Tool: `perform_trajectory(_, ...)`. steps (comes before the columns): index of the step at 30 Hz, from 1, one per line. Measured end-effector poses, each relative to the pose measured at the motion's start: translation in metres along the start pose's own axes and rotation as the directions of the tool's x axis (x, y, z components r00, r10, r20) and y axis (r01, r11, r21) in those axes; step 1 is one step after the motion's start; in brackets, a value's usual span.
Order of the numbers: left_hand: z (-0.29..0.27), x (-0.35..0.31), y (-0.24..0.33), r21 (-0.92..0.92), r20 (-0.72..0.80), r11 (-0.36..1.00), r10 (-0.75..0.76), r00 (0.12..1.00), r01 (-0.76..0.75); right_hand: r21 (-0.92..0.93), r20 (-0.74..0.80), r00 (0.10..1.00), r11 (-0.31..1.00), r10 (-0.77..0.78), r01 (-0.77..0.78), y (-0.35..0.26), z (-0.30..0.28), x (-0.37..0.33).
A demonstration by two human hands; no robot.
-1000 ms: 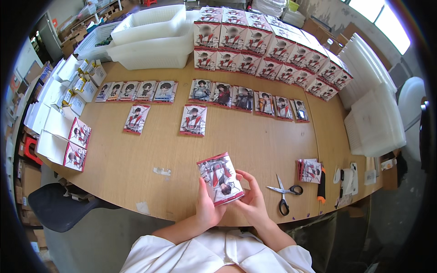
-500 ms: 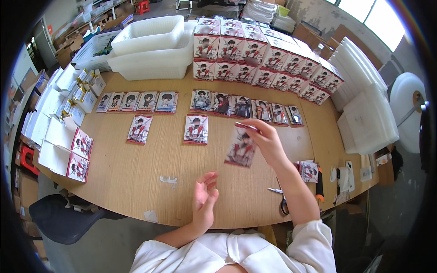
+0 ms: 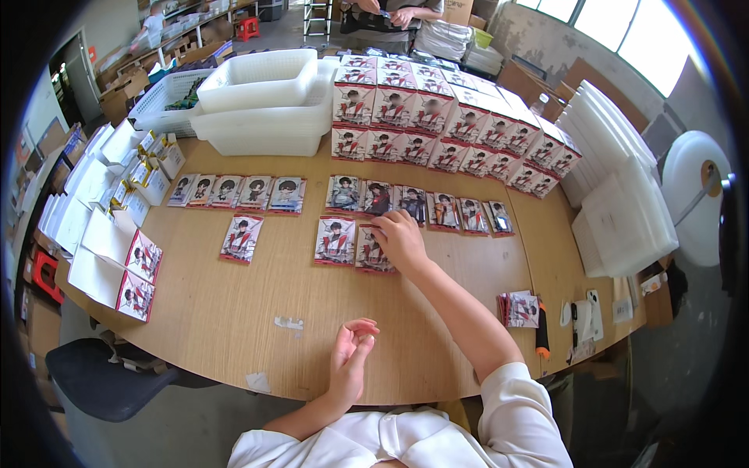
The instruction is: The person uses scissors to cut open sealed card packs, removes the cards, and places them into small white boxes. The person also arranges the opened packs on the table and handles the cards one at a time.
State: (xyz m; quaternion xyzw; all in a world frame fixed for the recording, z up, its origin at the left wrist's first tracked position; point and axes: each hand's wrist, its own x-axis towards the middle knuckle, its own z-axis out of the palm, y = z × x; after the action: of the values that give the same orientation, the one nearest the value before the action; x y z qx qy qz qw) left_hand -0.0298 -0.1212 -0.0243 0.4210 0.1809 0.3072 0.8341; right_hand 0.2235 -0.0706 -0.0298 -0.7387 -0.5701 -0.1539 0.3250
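My right hand (image 3: pixel 401 240) has its fingers on the upper right of a red-and-white card packet (image 3: pixel 370 256), which lies on or just over the table. To its left, close alongside, lies a matching packet (image 3: pixel 335 240). Another such packet (image 3: pixel 242 238) lies farther left. Behind my right hand runs a row of packets with dark-clothed figures (image 3: pixel 442 211); to the left is a row with small cartoon figures (image 3: pixel 227 192). My left hand (image 3: pixel 349 360) hovers near the front edge, fingers loosely curled, thumb apart, nothing in it.
Red-and-white boxes (image 3: pixel 394 105) are stacked at the back, beside white plastic bins (image 3: pixel 261 134). Opened white boxes (image 3: pixel 101 269) line the left. At right lie a small packet pile (image 3: pixel 518 310), an orange-and-black tool (image 3: pixel 542 331) and stacked translucent bins (image 3: pixel 624 218). A person (image 3: pixel 390 15) stands behind.
My right hand has moved left and away from me, bringing the packet beside the other one. My left hand is nearly still. A person now shows at the back. The scissors no longer show.
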Motion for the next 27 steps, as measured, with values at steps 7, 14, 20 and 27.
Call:
perform_trajectory(7,0.001,0.0,-0.007,0.077,0.03,0.996,0.053,0.998,-0.055,-0.005,0.047,0.998,0.999,0.034,-0.034,-0.011,-0.085,-0.016)
perform_trajectory(14,0.007,-0.004,-0.009,0.245,0.172,0.955,0.128,0.977,-0.169,-0.323,0.628,0.581,0.852,0.519,-0.412,0.026,-0.275,-0.135)
perform_trajectory(20,0.028,-0.007,-0.008,0.582,0.36,0.684,0.267,0.894,-0.439,-0.368,0.439,0.652,0.785,0.619,-0.498,0.059,-0.282,-0.2)
perform_trajectory(27,0.043,-0.023,-0.004,0.713,0.438,0.48,0.264,0.86,-0.51,-0.03,0.153,0.872,0.884,0.465,-0.467,-0.004,-0.273,-0.179)
